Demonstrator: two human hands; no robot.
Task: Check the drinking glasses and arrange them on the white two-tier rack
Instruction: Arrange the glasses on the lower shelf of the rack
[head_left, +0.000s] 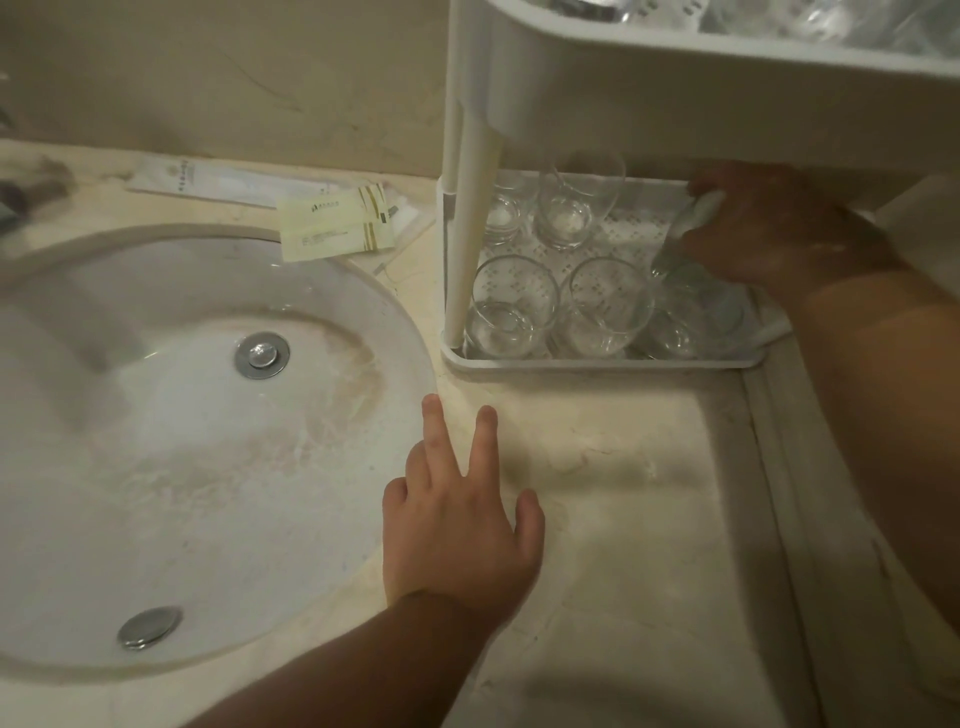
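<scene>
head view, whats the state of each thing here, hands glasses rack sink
left hand: open, fingers spread, resting on the counter
right hand: under the upper tier, gripping a glass
held glass: tilted, over the lower tier
other glasses: upright, mouths up, on the lower tier
rack: standing on the counter
sink: looks dry, stopper in the drain

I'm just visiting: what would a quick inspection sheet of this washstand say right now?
Surface: pale stone counter, smudged, beside a round white basin.
Job's things: white two-tier rack; clear glasses upright on the lower tier, more on the upper.
Clutter: yellowish sachets behind the basin.
Grips: left hand flat on the counter, fingers spread; right hand under the upper tier, holding a glass.
Cables: nothing seen.
Surroundings: beige wall.
</scene>
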